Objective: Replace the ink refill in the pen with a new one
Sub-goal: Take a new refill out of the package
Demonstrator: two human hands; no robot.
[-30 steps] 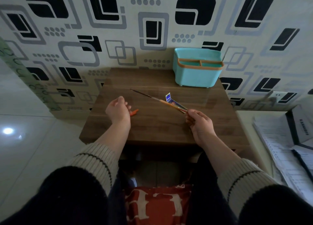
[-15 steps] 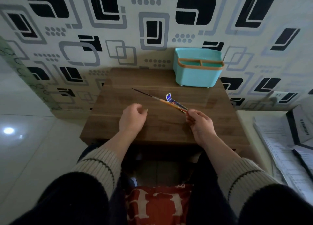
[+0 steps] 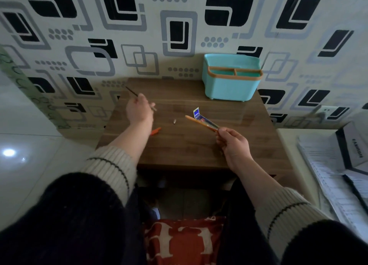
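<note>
My right hand pinches the near end of an orange pen barrel, which points up-left over the wooden table. My left hand holds a thin dark ink refill at the table's left side, its tip sticking out toward the wall. A small metal pen tip lies on the table between my hands. An orange pen cap lies beside my left forearm. A blue-labelled refill packet lies just behind the barrel.
A teal organiser box with an orange rim stands at the table's back right against the patterned wall. Papers and a dark box lie on a surface to the right. White tiled floor lies to the left.
My left hand has drawn the dark refill out of the orange barrel and carried it left and away. The small metal tip now lies on the table. My right hand kept the barrel.
</note>
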